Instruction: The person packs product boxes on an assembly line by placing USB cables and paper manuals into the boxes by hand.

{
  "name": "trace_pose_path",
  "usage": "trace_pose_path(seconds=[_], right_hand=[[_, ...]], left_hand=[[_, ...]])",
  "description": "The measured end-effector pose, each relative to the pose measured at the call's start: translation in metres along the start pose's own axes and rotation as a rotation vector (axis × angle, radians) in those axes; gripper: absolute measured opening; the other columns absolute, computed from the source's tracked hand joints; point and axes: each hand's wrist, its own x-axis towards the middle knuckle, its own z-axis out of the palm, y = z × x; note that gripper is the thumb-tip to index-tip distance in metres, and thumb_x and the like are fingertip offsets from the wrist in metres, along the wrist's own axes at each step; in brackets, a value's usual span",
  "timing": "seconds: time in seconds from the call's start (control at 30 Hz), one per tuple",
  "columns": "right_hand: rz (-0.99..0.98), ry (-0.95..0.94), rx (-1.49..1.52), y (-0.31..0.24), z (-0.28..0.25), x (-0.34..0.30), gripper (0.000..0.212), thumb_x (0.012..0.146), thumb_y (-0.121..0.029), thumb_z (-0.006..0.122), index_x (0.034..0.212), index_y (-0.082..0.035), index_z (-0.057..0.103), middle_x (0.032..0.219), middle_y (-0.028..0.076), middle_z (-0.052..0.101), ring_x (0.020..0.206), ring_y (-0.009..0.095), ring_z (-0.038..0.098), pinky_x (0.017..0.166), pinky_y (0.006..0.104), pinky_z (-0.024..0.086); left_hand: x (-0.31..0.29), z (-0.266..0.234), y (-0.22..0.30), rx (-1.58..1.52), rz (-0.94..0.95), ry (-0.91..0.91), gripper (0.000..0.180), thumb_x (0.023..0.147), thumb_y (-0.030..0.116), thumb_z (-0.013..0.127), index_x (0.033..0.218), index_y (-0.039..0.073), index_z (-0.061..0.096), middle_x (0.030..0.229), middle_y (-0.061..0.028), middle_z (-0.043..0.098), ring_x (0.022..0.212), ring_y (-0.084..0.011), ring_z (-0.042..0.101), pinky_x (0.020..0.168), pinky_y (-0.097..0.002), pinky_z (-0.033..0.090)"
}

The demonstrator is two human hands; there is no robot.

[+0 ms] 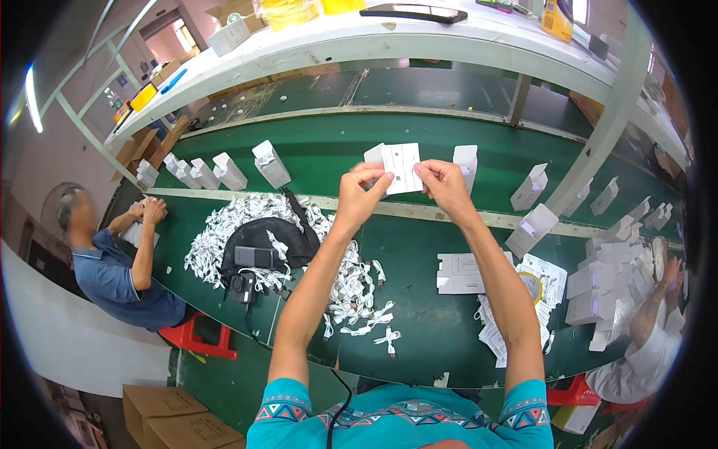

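Observation:
Both arms reach forward over the green table. My left hand [363,193] pinches the left edge of a small white printed leaflet [402,168], thumb in front. On its opposite edge, my right hand [445,187] grips the same leaflet. It is held up above the green conveyor belt, with a white box [374,153] partly hidden behind it and another open white box [465,161] just beyond my right hand. Below my left arm lies a large heap of white coiled cables [206,243]. Under my right forearm are a flat white carton [458,274] and loose leaflets [490,333].
A black bag [299,243] with a dark device [254,257] rests on the cables. White boxes [271,165] stand along the belt. More boxes [587,288] are stacked right. A shelf [314,54] spans above. Co-workers sit left [123,277] and right [643,344].

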Motion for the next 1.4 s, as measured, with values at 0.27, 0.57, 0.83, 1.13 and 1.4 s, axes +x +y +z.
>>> trace_pose_path(seconds=[0.27, 0.57, 0.83, 1.13, 1.4], right_hand=[[-0.47, -0.448, 0.132, -0.163, 0.039, -0.196, 0.038, 0.112, -0.025, 0.051, 0.103, 0.005, 0.074, 0.095, 0.01, 0.066, 0.084, 0.023, 0.063, 0.073, 0.0401, 0.051], [-0.368, 0.389, -0.402, -0.098, 0.036, -0.097, 0.028, 0.083, -0.014, 0.088, 0.104, 0.0, 0.075, 0.081, 0.003, 0.062, 0.073, 0.014, 0.054, 0.064, 0.0296, 0.046], [-0.052, 0.072, -0.169, -0.02, 0.038, -0.049, 0.016, 0.093, -0.012, 0.081, 0.09, 0.003, 0.074, 0.076, -0.002, 0.068, 0.065, 0.006, 0.056, 0.061, 0.0244, 0.047], [-0.061, 0.36, -0.224, -0.003, 0.002, -0.074, 0.024, 0.104, -0.017, 0.068, 0.098, 0.005, 0.076, 0.078, 0.0, 0.066, 0.066, 0.005, 0.055, 0.057, 0.0243, 0.049], [-0.323, 0.604, -0.264, -0.02, -0.017, -0.071, 0.011, 0.096, 0.001, 0.073, 0.107, 0.004, 0.07, 0.087, 0.002, 0.069, 0.068, 0.004, 0.057, 0.058, 0.0204, 0.045]], left_hand=[[-0.032, -0.027, 0.01, -0.279, -0.241, 0.09, 0.015, 0.096, 0.012, 0.078, 0.102, -0.002, 0.08, 0.091, -0.007, 0.077, 0.076, -0.0099, 0.068, 0.066, -0.0252, 0.055], [-0.049, -0.009, 0.028, -0.525, -0.299, 0.087, 0.017, 0.1, 0.012, 0.074, 0.107, -0.004, 0.077, 0.1, -0.0116, 0.077, 0.085, -0.0162, 0.075, 0.072, -0.0314, 0.066], [-0.06, -0.013, 0.023, -0.586, -0.363, -0.005, 0.023, 0.102, 0.016, 0.072, 0.113, -0.004, 0.075, 0.104, -0.011, 0.077, 0.088, -0.0173, 0.076, 0.07, -0.0311, 0.065], [-0.011, -0.037, -0.005, 0.311, 0.221, 0.311, 0.014, 0.094, 0.01, 0.077, 0.094, -0.004, 0.078, 0.092, -0.0107, 0.076, 0.083, -0.0207, 0.074, 0.073, -0.0341, 0.057], [0.06, -0.071, -0.081, 0.836, 0.127, 0.181, 0.006, 0.082, -0.003, 0.07, 0.084, 0.001, 0.074, 0.112, -0.0243, 0.065, 0.099, -0.0447, 0.069, 0.085, -0.0505, 0.057]])
